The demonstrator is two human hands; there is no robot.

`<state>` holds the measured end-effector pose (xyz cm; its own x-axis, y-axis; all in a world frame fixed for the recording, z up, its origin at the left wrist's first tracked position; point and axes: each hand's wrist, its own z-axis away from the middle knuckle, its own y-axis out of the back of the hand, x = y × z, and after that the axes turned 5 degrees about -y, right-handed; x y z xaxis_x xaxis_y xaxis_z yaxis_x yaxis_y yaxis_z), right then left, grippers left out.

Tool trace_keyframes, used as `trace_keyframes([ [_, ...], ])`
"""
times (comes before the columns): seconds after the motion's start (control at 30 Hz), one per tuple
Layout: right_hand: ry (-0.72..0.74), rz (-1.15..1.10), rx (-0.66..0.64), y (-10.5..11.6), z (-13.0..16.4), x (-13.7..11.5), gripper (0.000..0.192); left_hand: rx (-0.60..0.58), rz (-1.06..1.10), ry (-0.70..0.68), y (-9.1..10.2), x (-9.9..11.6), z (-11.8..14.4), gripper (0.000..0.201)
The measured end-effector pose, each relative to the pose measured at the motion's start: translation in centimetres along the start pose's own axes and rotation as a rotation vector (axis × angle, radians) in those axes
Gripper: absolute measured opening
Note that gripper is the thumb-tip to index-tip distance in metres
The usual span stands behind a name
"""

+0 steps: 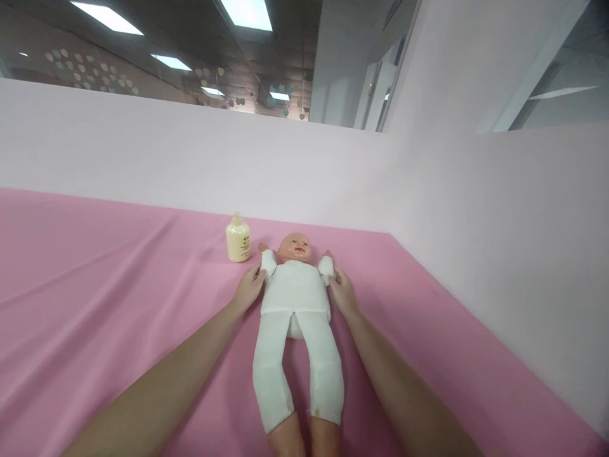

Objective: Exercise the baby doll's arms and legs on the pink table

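A baby doll [295,287] in a white top and white trousers lies on its back, head away from me and bare feet toward me. Both its arms are bent upward beside its head. My left hand [249,287] is closed around the doll's arm on the left, near the elbow, with the thumb on the sleeve. On the other side, my right hand [343,291] closes on the opposite sleeve at the elbow. The undersides of both hands' fingers are partly hidden.
A pale yellow pump bottle [238,240] stands left of the doll's head. Under everything spreads a pink sheet [118,273] with creases on the left. White walls [200,158] border it at the back and right, with windows above.
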<state>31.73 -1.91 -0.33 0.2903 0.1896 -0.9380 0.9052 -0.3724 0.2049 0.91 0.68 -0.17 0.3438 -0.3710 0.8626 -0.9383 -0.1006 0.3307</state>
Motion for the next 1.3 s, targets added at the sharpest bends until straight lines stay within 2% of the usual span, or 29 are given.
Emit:
trace_keyframes([
  [0.27, -0.024, 0.157, -0.053, 0.3, 0.5, -1.1, 0.034, -0.016, -0.248, -0.001, 0.2, -0.1, -0.1, 0.032],
  [0.63, -0.081, 0.148, -0.052, 0.4, 0.9, -1.8, 0.033, -0.014, -0.260, 0.068, 0.1, 0.7, 0.2, 0.029],
  [0.87, -0.073, 0.096, -0.043, 0.3, 0.8, -1.7, 0.030, -0.021, -0.109, 0.029, 0.3, 0.8, 0.2, 0.024],
  [1.07, -0.090, 0.106, -0.028, 0.2, 0.8, -1.7, 0.030, 0.007, -0.176, 0.048, 0.2, 0.7, 0.1, 0.027],
  [1.3, -0.080, 0.090, -0.032, 0.3, 0.6, -1.4, 0.031, -0.016, -0.109, 0.033, 0.4, 0.6, 0.1, 0.027],
])
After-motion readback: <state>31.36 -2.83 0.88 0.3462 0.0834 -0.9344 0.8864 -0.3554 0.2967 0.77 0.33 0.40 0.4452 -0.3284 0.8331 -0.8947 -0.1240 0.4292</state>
